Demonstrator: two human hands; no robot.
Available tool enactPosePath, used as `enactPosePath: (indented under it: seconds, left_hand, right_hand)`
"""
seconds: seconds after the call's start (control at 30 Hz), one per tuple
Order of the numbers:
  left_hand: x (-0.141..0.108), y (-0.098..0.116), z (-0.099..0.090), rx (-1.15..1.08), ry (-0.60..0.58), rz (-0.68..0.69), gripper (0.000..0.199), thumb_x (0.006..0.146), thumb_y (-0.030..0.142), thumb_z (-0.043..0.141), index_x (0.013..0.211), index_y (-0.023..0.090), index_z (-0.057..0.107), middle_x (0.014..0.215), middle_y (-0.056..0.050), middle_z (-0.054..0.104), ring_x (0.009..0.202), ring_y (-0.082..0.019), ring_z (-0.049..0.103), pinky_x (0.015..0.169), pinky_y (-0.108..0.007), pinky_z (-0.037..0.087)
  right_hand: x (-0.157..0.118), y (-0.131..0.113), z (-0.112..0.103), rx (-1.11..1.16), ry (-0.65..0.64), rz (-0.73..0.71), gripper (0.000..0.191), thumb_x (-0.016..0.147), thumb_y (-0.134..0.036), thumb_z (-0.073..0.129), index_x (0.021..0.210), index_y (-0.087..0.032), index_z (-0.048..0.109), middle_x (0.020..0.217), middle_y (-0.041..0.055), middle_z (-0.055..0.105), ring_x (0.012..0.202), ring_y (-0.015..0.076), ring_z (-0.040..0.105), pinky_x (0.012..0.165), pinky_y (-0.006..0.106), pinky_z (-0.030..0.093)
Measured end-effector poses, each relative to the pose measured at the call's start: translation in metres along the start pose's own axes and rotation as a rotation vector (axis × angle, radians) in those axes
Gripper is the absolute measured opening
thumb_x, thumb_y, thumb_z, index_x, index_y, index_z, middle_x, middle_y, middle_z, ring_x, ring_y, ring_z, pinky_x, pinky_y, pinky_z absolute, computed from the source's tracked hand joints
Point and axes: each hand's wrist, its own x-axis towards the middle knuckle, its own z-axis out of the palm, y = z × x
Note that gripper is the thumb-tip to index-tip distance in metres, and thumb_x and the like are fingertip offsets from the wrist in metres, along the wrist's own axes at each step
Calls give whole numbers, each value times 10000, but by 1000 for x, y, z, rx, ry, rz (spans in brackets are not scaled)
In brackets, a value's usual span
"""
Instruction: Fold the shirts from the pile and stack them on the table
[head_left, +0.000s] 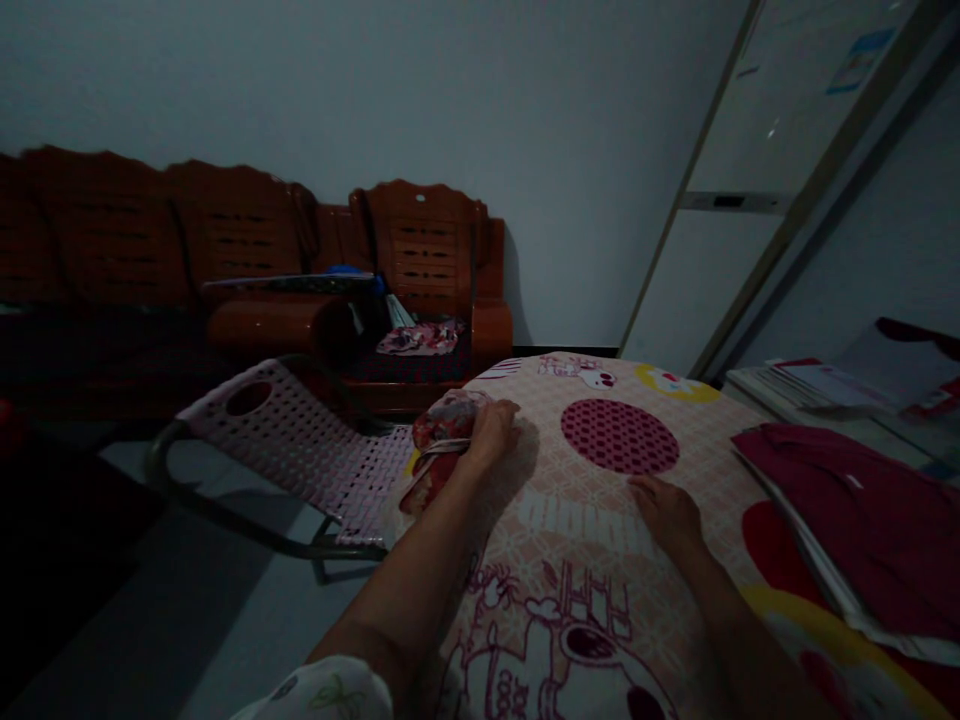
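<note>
My left hand is over the left side of a pink patterned blanket, its fingers extended and slightly apart. Right beside it sits a bundle of red flowered cloth with a pale cord or strap; whether the hand touches it is hard to tell. My right hand is farther right, its fingers reaching left onto the blanket, just below a purple dotted oval. Nothing shows in its grasp. The blanket covers a raised surface and carries printed cartoon figures.
Left of the blanket stands a woven pink chair with a metal frame. Carved wooden seats line the wall. Folded dark-red cloth lies at the right, near a stack of papers. A tall white cabinet-like unit stands behind.
</note>
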Motion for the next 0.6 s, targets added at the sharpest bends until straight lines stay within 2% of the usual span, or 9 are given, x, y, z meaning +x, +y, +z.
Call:
enactPosePath:
  seconds: [0.1, 0.23, 0.37, 0.47, 0.53, 0.6]
  left_hand:
    - [-1, -9, -19, 179, 57, -147, 348, 801, 234, 613, 1143, 178, 638, 1246, -150, 615, 1214, -313, 525, 1028, -440, 407]
    - [-6, -20, -30, 300, -60, -253, 423, 717, 191, 687, 1136, 174, 628, 1326, -171, 550, 1248, -378, 472, 999, -505, 401]
    - [-5, -32, -33, 286, 14, -296, 306, 771, 205, 625, 1055, 92, 631, 1206, -217, 606, 1158, -359, 553, 943, -411, 435]
    - [-1, -38, -39, 224, 57, -395, 309, 806, 368, 615, 997, 126, 636, 1092, -183, 656, 1035, -330, 620, 836, -359, 467]
    - [4, -33, -45, 144, 90, -405, 325, 846, 441, 560, 968, 149, 637, 1034, -156, 676, 981, -303, 636, 793, -338, 467]
    - [13, -16, -51, 36, 173, -328, 306, 898, 406, 483, 975, 152, 635, 998, -137, 684, 950, -270, 638, 791, -324, 462]
  right_hand:
    - [0, 1, -1, 43, -8, 3, 296, 873, -348, 466, 967, -264, 734, 891, 59, 760, 780, 242, 692, 687, 337, 500]
    - [-1, 0, -2, 84, -10, 21, 309, 871, -349, 463, 978, -257, 738, 916, 64, 762, 806, 243, 698, 707, 336, 507]
    - [0, 0, -4, 119, -19, 28, 325, 854, -350, 469, 978, -235, 746, 914, 75, 762, 813, 246, 699, 725, 340, 513]
    - [1, -1, -4, 179, -30, 48, 320, 846, -349, 476, 970, -232, 747, 939, 74, 763, 844, 246, 701, 751, 342, 513]
    - [1, -2, -5, 216, -32, 52, 307, 841, -354, 487, 955, -239, 747, 945, 70, 763, 855, 245, 700, 765, 345, 512]
    - [2, -3, -6, 259, -31, 56, 296, 834, -364, 499, 934, -239, 747, 935, 70, 762, 848, 244, 698, 760, 343, 513]
